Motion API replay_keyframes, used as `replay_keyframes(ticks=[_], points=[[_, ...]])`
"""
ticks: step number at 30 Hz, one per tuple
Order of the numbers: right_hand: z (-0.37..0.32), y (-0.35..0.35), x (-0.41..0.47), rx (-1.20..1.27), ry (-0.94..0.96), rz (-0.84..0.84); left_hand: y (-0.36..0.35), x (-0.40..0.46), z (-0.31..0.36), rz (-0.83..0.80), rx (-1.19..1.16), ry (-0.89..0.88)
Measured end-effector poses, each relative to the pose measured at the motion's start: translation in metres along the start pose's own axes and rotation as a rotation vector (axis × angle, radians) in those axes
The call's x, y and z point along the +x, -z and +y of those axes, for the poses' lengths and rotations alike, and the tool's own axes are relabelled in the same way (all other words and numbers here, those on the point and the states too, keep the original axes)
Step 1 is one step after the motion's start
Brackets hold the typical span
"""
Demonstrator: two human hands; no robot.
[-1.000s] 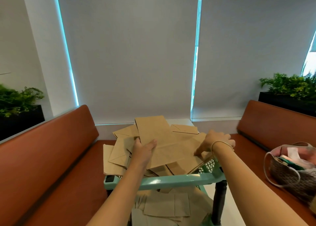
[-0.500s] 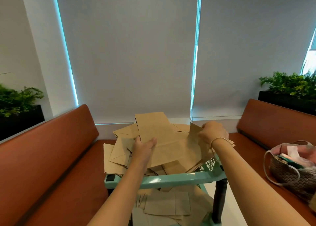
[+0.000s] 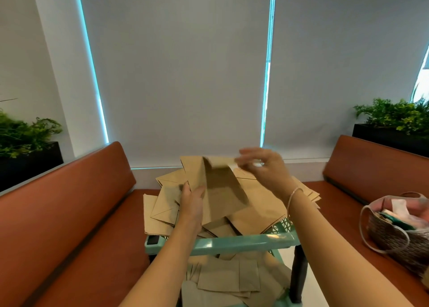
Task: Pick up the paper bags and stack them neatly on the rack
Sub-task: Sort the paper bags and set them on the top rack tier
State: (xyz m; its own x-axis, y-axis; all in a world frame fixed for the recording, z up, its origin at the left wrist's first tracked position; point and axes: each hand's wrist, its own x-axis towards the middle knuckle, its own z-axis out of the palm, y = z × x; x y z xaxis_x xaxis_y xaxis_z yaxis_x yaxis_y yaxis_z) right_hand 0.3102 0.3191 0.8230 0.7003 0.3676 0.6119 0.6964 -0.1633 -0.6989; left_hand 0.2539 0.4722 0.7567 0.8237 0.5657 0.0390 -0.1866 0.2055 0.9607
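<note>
A loose heap of flat brown paper bags lies on the top shelf of a mint-green rack. My left hand holds the near left edge of one bag, thumb on top. My right hand pinches a second bag's top end and tilts it above the heap, blurred by motion. More bags lie scattered on the lower shelf.
Brown benches run along the left and right. A woven handbag sits on the right bench. Planters with green plants stand behind both benches. Grey blinds cover the windows ahead.
My right hand has left the heap's right side, lifting a bag up and left over the pile. My left hand stays holding its bag in the same place.
</note>
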Motion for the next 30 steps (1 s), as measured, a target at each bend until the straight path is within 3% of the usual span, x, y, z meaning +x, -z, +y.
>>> replay_keyframes(ticks=[2, 4, 14, 17, 20, 26, 30], points=[[0.009, -0.003, -0.007, -0.044, -0.093, -0.243, 0.0, -0.001, 0.002, 0.007, -0.019, -0.013], [0.016, -0.005, -0.014, -0.076, -0.165, -0.381, 0.0, -0.001, 0.002, 0.017, -0.043, -0.038], [0.019, -0.013, -0.019, -0.148, -0.247, -0.646, 0.002, 0.001, -0.002, -0.041, -0.126, -0.005], [0.018, -0.011, -0.022, 0.182, -0.358, -0.442, 0.0, -0.002, 0.002, -0.041, -0.206, -0.038], [0.021, -0.02, -0.022, 0.263, -0.508, -0.173, 0.0, 0.0, 0.002, -0.023, -0.28, -0.024], [0.012, -0.042, -0.022, 0.328, -0.543, -0.076, -0.009, -0.003, 0.005, 0.007, -0.266, -0.028], [0.014, -0.043, -0.021, 0.183, -0.484, -0.097, -0.009, -0.002, 0.004, 0.013, -0.237, -0.01]])
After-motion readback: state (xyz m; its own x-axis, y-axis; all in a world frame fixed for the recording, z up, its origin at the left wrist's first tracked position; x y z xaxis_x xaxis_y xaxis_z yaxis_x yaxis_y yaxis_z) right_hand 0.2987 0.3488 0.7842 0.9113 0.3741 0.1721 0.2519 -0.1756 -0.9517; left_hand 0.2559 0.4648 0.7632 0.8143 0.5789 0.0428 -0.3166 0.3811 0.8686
